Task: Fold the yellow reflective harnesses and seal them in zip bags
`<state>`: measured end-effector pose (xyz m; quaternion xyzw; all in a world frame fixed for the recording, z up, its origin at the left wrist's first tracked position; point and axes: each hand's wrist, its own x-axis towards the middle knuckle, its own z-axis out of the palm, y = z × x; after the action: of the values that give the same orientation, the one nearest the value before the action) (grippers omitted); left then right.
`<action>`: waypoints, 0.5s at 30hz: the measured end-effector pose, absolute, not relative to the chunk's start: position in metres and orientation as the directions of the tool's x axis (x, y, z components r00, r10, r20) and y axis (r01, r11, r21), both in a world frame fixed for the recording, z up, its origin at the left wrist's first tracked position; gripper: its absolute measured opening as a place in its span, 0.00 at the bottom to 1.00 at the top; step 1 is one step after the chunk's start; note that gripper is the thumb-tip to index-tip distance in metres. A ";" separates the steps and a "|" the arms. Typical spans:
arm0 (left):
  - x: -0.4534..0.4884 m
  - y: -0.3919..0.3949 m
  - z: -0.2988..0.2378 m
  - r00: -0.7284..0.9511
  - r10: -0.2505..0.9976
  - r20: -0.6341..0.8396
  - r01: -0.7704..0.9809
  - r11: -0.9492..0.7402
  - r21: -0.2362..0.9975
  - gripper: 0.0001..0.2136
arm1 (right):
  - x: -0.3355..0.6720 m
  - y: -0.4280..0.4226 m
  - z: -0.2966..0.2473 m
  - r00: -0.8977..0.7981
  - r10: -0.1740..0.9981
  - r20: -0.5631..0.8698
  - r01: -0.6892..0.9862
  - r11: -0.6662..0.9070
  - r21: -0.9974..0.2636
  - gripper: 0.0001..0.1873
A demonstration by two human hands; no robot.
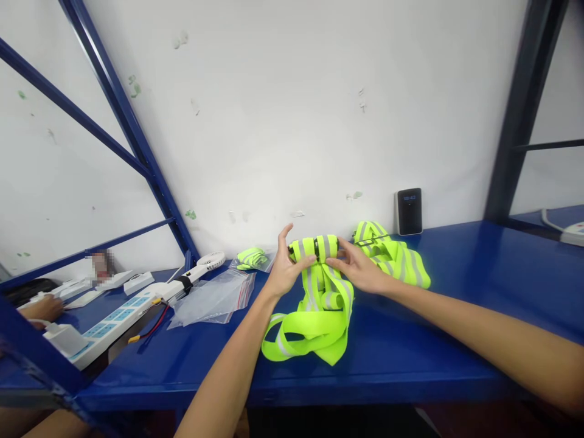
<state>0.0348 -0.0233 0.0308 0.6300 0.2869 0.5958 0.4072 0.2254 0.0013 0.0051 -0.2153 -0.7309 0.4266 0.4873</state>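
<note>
Between my hands is a neon-yellow reflective strap (319, 331) with silver stripes and black buckles, its top end raised and its loops lying on the blue table. My left hand (286, 267) pinches the left side of that top end, thumb in front and index finger pointing up. On the opposite side, the thumb and fingers of my right hand (358, 266) close on the strap's edge. Behind my right hand lies a second bundle of reflective straps (401, 261). A smaller folded reflective strap (252, 258) rests on a clear bag to the left.
Clear zip bags (212, 298) lie left of my left forearm. Beyond them are a white handheld fan (210, 261), a long power strip (116, 322) and a red cable (157, 322). A black-fronted clock device (409, 211) stands by the wall. Another person's hand (45, 309) is at far left.
</note>
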 end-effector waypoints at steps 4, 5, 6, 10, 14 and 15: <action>0.036 -0.009 0.017 0.092 0.858 0.505 -0.283 -0.464 0.840 0.28 | 0.223 -0.006 0.010 -0.418 0.709 0.568 -0.219 0.528 -0.820 0.21; 0.036 -0.007 0.014 0.088 0.858 0.505 -0.283 -0.465 0.839 0.23 | 0.223 -0.009 0.012 -0.420 0.714 0.560 -0.229 0.514 -0.827 0.21; 0.037 -0.006 0.012 0.092 0.859 0.504 -0.270 -0.465 0.843 0.20 | 0.224 -0.011 0.013 -0.425 0.719 0.550 -0.227 0.503 -0.834 0.22; 0.040 -0.009 0.009 0.120 0.875 0.470 -0.217 -0.439 0.872 0.22 | 0.229 -0.008 0.014 -0.418 0.747 0.516 -0.109 0.523 -0.845 0.24; 0.040 -0.008 0.006 0.161 0.883 0.441 -0.214 -0.405 0.889 0.25 | 0.229 0.001 0.011 -0.418 0.766 0.488 -0.135 0.479 -0.868 0.26; 0.040 -0.006 0.004 0.156 0.876 0.457 -0.223 -0.420 0.880 0.24 | 0.228 0.002 0.012 -0.424 0.773 0.472 -0.185 0.436 -0.881 0.26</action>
<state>0.0397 -0.0061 0.0044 0.6012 0.2715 0.5904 0.4652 0.2283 0.0024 0.0116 -0.2131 -0.6896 0.4862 0.4925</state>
